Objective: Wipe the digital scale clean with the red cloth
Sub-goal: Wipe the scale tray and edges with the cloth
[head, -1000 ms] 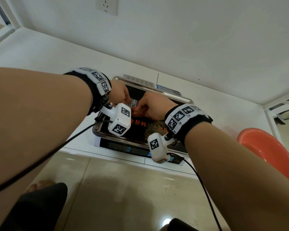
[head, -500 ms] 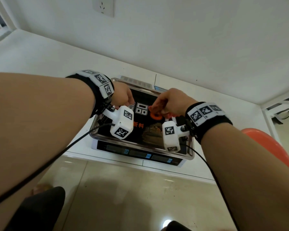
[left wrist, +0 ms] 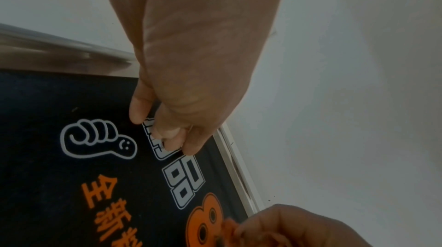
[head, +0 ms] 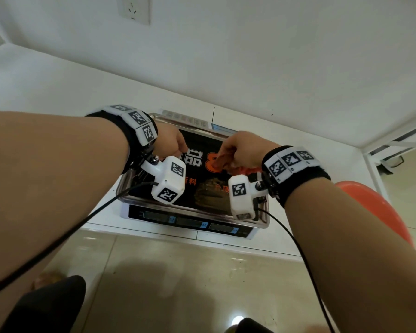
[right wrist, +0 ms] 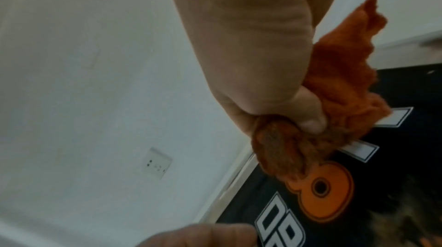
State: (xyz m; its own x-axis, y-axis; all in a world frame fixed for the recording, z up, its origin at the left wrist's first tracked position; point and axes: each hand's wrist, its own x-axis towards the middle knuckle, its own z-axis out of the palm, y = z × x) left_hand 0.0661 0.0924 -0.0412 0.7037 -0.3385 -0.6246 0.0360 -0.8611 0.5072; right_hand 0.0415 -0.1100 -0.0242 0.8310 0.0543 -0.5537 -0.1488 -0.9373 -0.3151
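- Head view: right hand (head: 245, 150), fist round the cloth (right wrist: 347, 73), has slid right, away from the left hand (head: 168, 145), across the scale (head: 190, 221).
- Left hand is curled, gripping nothing, fingertips on the sheet (left wrist: 59, 204).
- I judge wiping is underway.

I see the digital scale (head: 190, 221) flat at the tabletop (head: 58, 92) edge, a black printed sheet (head: 202, 143) covering its top; the fuzzy red cloth (right wrist: 347, 73) is bunched just above it.
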